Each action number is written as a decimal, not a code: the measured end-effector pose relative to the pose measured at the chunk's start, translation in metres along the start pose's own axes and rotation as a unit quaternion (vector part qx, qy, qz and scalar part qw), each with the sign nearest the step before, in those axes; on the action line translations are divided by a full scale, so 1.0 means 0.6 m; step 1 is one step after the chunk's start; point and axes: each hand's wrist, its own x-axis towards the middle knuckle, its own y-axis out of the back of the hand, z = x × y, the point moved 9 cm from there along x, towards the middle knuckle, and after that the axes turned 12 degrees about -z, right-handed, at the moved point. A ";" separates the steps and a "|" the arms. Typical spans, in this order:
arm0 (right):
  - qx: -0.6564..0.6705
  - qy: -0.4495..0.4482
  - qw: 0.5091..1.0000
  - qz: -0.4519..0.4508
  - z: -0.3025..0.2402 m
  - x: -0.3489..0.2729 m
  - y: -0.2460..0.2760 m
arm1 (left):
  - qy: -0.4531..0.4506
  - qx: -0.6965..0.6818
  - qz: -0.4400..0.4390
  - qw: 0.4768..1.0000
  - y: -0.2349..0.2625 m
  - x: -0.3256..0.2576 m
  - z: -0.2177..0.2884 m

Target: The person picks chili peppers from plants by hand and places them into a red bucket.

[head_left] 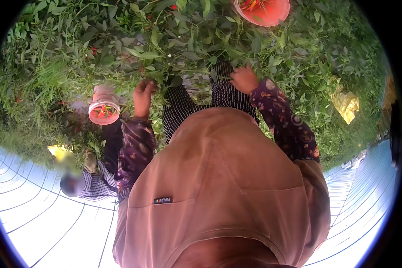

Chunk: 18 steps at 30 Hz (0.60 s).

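Observation:
My left hand [143,96] reaches up into the green chilli plants [165,49], its fingers curled around a leafy twig. My right hand [244,79] is pushed into the foliage further right, with its fingertips hidden among the leaves. Both arms wear dark purple patterned sleeves [286,120]. An orange bucket [272,11] holding red chillies sits among the plants just beyond my right hand. My brown draped garment [219,187] fills the middle, with striped trousers [228,96] showing between my hands.
At the left another person in a striped shirt [96,185] holds a small pink bucket [104,112] of red chillies. A yellow bag [346,103] lies in the plants at the right. Dense leafy bushes surround everything.

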 end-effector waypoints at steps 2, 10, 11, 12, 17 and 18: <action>-0.032 -0.007 0.999 -0.016 -0.063 -0.010 0.015 | 0.000 0.015 0.012 1.000 0.021 0.035 0.028; 0.085 0.125 0.971 0.187 -0.157 0.075 -0.050 | -0.103 0.041 -0.021 0.994 0.035 0.246 0.187; 0.029 0.121 0.988 0.092 -0.148 0.092 -0.085 | -0.108 0.062 -0.020 0.992 0.039 0.276 0.200; 0.010 0.122 0.990 0.070 -0.132 0.092 -0.100 | -0.112 0.082 -0.019 0.990 0.041 0.302 0.210; -0.006 0.127 0.990 0.067 -0.127 0.084 -0.076 | -0.178 0.207 0.020 0.962 0.009 0.423 0.259; 0.002 0.131 0.989 0.062 -0.132 0.087 -0.077 | -0.204 0.222 0.030 0.953 0.012 0.447 0.258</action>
